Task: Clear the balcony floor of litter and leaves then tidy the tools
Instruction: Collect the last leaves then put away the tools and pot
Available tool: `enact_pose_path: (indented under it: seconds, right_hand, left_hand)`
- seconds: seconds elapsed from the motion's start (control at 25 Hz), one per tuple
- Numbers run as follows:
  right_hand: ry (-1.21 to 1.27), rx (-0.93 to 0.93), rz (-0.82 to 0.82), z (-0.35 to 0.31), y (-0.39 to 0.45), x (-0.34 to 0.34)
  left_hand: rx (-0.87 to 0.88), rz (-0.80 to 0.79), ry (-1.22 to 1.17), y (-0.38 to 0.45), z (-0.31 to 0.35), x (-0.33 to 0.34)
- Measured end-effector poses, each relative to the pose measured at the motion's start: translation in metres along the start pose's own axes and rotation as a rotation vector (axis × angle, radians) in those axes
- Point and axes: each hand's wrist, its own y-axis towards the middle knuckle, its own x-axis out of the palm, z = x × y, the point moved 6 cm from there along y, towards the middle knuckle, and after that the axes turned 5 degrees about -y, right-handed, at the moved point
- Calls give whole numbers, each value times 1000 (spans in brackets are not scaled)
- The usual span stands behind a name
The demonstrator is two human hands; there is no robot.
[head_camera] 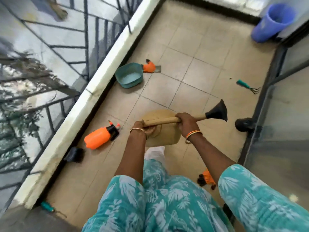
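I hold a tan watering can (164, 139) with a black funnel-shaped spout head (217, 113) above the tiled balcony floor. My left hand (148, 129) grips the can's handle. My right hand (187, 124) is wrapped round the long spout tube. Scattered on the floor are an orange spray bottle (98, 138), a black brush (74, 154), a teal basin (129, 75), an orange glove (148, 66) beside the basin, a second orange glove (206, 178) near my right arm, a teal-handled hand rake (247, 86) and another teal-handled tool (47, 205).
A low white kerb (103, 77) with a dark metal railing (87, 39) bounds the left side. A blue bucket (274, 22) stands in the far right corner. Glass sliding doors (284, 131) run along the right, with a black object (244, 124) at their base.
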Motion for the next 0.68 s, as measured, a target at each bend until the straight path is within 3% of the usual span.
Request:
enact_pose_path:
  seconds: [0.12, 0.36, 0.44, 0.6, 0.68]
  right_hand:
    - [104, 142, 130, 20, 59, -58]
    - [255, 330, 354, 57, 164, -147]
    - [265, 362, 318, 75, 200, -160]
    - [140, 356, 299, 112, 280, -200]
    - [71, 326, 202, 136, 327, -226]
  left_hand:
    - [4, 2, 13, 10, 17, 92]
    - [125, -69, 272, 2, 54, 269]
    - [176, -92, 364, -1, 55, 326]
    - [114, -106, 333, 27, 39, 442]
    - [112, -101, 335, 47, 32, 498]
